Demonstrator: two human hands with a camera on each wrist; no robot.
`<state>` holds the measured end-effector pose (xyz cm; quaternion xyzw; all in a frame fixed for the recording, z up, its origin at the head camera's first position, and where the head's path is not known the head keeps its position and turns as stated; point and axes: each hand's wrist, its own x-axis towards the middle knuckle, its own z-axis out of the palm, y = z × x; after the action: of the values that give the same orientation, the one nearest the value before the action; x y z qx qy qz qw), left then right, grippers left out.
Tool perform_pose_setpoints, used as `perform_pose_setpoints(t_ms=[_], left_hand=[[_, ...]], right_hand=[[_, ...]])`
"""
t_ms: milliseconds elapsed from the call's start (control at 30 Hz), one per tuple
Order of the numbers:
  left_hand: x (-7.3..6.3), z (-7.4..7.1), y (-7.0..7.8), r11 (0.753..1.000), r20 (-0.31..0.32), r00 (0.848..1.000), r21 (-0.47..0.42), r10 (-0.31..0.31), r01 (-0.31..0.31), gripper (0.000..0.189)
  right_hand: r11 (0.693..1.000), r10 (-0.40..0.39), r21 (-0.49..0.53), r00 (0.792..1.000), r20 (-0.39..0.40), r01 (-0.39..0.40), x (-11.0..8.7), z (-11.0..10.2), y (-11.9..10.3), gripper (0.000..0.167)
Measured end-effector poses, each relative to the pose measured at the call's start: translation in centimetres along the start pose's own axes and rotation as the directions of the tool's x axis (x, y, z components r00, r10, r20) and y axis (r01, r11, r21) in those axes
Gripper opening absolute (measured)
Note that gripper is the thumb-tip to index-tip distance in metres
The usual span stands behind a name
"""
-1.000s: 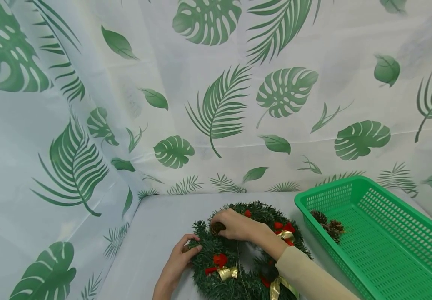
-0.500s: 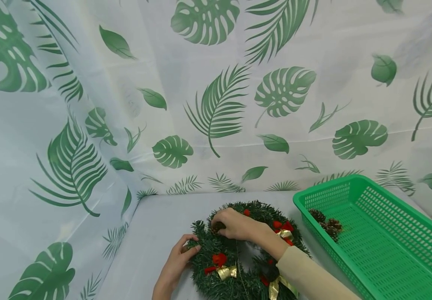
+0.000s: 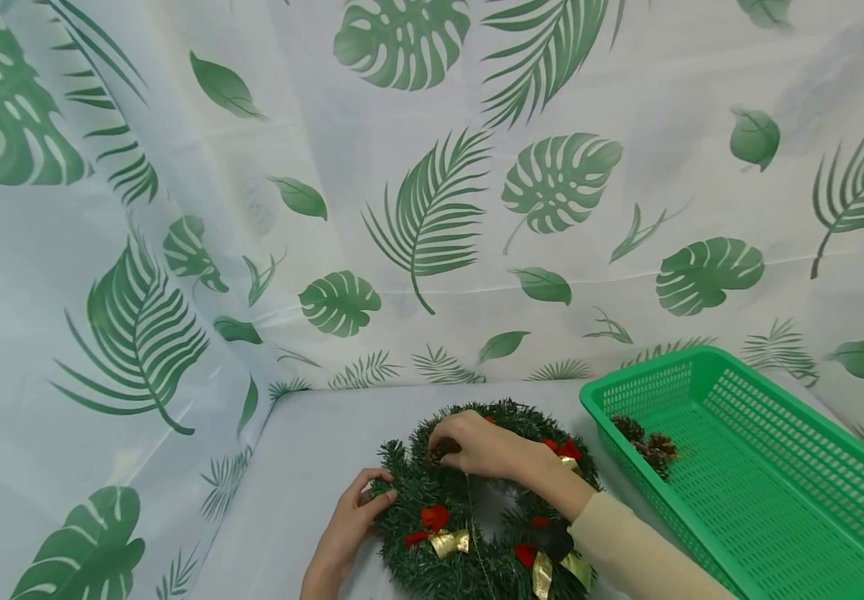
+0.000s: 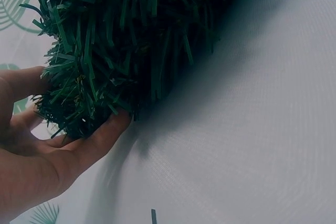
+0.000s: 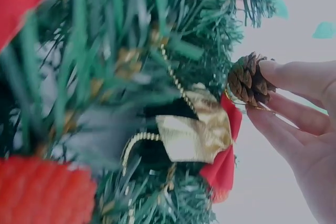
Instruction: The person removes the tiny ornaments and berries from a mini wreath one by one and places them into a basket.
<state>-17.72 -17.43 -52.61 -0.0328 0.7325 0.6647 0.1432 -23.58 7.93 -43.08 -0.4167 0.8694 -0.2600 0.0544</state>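
A green tinsel wreath (image 3: 409,563) with red decorations and gold bows lies on the white surface in the head view. My left hand (image 3: 347,527) grips its left edge; the left wrist view has thumb and fingers on either side of the tinsel (image 4: 105,51). Between the fingertips of my right hand (image 3: 487,452) is a brown pine cone (image 3: 444,449), held over the wreath's upper left part. Close up in the right wrist view, that pine cone (image 5: 250,80) is pinched beside a gold bow (image 5: 197,129) with red fabric behind it. A gold bead string (image 5: 176,80) runs across the tinsel.
To the right stands a green plastic basket (image 3: 709,533) with several pine cones (image 3: 645,448) at its left side. Leaf-printed white sheets (image 3: 432,333) hang behind and to the left of the table (image 3: 312,442).
My right hand has shifted slightly right and away from me with the pine cone. My left hand keeps its hold on the wreath. The head view has drifted slightly.
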Motion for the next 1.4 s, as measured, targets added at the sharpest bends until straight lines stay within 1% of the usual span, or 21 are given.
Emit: perform_pose_setpoints(t_ms=[200,433,533,700,1167,1300,1400], left_hand=[[0.0,-0.1,-0.1,1.0,-0.005,1.0,0.007,0.005,-0.005,0.036],[0.0,-0.1,0.0,1.0,0.005,1.0,-0.002,-0.008,0.008,0.036],[0.0,-0.1,0.0,1.0,0.008,1.0,-0.005,-0.01,0.01,0.036],[0.1,-0.1,0.0,1.0,0.007,1.0,-0.004,-0.009,0.009,0.036],[0.1,0.1,0.0,1.0,0.001,1.0,0.001,-0.006,0.006,0.036],[0.1,0.1,0.1,1.0,0.003,1.0,-0.002,-0.011,0.011,0.036],[0.1,0.0,0.0,1.0,0.001,1.0,0.0,-0.015,0.015,0.036]], right_hand=[[1.0,-0.025,-0.001,0.999,-0.027,0.025,-1.1,-0.8,0.6,0.021],[0.999,0.024,0.024,1.0,-0.015,-0.023,-2.2,-1.7,1.2,0.023],[0.999,0.036,0.007,0.999,-0.02,-0.036,-2.6,-2.0,1.3,0.023],[0.999,0.027,-0.032,0.999,-0.047,-0.028,-3.2,-2.5,1.6,0.023],[0.995,0.059,-0.069,0.995,-0.081,-0.065,-5.0,-3.6,2.6,0.023],[0.995,0.054,-0.072,0.994,-0.099,-0.062,-5.7,-4.1,2.8,0.023],[0.993,0.048,-0.098,0.993,-0.111,-0.059,-6.3,-4.5,2.9,0.022]])
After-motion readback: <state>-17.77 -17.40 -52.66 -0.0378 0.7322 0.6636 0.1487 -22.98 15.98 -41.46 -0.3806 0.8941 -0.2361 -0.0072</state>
